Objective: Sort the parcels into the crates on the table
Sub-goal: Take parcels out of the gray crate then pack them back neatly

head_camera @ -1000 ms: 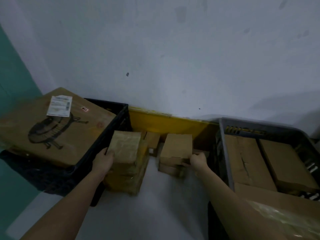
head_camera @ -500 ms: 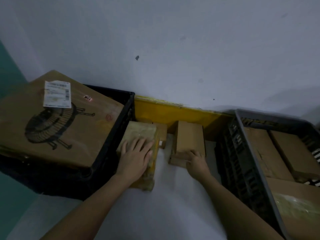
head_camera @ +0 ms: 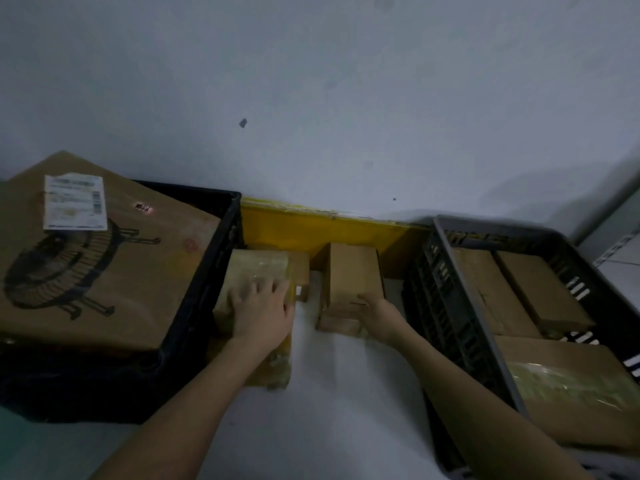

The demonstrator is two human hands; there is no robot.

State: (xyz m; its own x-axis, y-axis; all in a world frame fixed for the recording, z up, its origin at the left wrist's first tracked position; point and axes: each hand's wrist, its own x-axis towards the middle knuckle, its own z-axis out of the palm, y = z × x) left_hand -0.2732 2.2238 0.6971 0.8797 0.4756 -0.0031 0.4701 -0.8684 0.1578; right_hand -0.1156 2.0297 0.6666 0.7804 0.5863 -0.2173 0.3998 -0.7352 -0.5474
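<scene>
White tabletop (head_camera: 332, 393): left hand (head_camera: 263, 313) flat on taped parcel (head_camera: 252, 275), right hand (head_camera: 379, 311) gripping wallward-pointing box (head_camera: 353, 275).

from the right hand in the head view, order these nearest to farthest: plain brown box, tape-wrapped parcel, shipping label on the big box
1. Plain brown box, touched by the right hand, middle of the table.
2. Tape-wrapped parcel, to its left, under the left hand.
3. Shipping label, far left, on the big box.

A pale grey-white painted wall (head_camera: 346, 98) with a small dark mark (head_camera: 243, 123) rises behind the white tabletop (head_camera: 329, 393), a yellow panel (head_camera: 311, 226) runs along its foot, and a teal surface (head_camera: 20, 441) shows at the lower left corner.
</scene>
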